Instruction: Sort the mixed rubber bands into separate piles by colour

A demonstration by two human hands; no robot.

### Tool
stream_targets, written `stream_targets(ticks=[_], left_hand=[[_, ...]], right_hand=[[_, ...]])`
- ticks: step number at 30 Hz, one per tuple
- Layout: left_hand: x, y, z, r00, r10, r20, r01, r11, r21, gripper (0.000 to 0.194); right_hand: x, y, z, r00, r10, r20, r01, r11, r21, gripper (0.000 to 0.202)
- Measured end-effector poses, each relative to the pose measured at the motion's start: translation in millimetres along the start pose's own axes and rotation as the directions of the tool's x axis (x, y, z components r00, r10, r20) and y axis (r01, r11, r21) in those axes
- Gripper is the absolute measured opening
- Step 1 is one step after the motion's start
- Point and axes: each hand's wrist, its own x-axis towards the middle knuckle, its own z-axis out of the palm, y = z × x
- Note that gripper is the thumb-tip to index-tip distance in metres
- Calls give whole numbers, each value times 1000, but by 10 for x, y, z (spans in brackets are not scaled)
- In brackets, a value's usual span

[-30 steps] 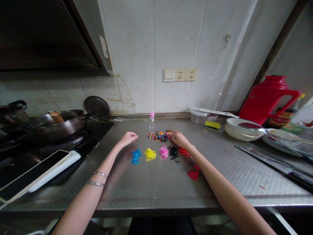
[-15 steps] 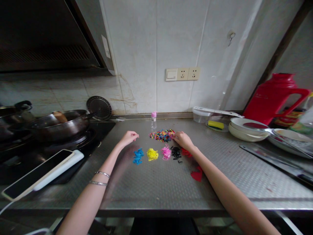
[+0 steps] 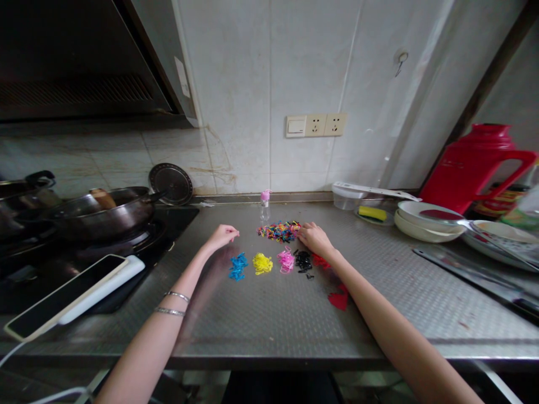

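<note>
A mixed heap of small coloured rubber bands (image 3: 278,231) lies on the metal counter. My right hand (image 3: 314,238) rests at the heap's right edge, fingers bent down and together; its fingertips are partly hidden. To the left of the heap, my left hand (image 3: 224,235) hovers over or rests on the counter with its fingers pinched; anything in them is too small to make out. Nearer me are single-colour piles: blue bands (image 3: 238,266), yellow bands (image 3: 263,264), pink bands (image 3: 286,260), black bands (image 3: 303,261) and red bands (image 3: 320,261), the last partly behind my right wrist.
Behind the heap stands a small clear bottle (image 3: 265,207) with a pink top. A red heart-shaped piece (image 3: 337,300) lies by my right forearm. Rightward are a sponge (image 3: 372,214), bowls (image 3: 429,224), a knife (image 3: 467,280) and a red thermos (image 3: 471,168). Leftward are a phone (image 3: 63,297) and pan (image 3: 105,213).
My right hand's fingers have shifted very slightly at the heap's edge. The left hand and the piles stay as they were; the view has tilted a little.
</note>
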Motion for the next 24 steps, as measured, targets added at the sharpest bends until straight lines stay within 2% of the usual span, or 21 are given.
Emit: stream_targets(ticks=[4,8,12,17,20,24], left_hand=[[-34,38,0,1000,-30,9,30,1000,-8,27],[-54,60,4,999,-43,13,43,999,-11,26],[-50,37,39,998,-56,10,56,998,4,25],[-43,13,72,999,-51,16,51,998,31,24],[-42,9,77,999,-45,19,44,998,40,25],[-26,-5,117,1000,-20,11,20,999,38,26]], right_hand=[[16,38,-38,1000,5,-24,-3,997,82,27],[29,245,-180,999,9,-53,5,962,272,21],[-11,480,-386,993,10,119,-58,911,408,18],[-86,631,-501,944,-15,329,-143,880,452,19],[-102,673,-483,930,-5,367,-176,872,457,20],[-94,717,-440,948,18,317,-172,868,466,21]])
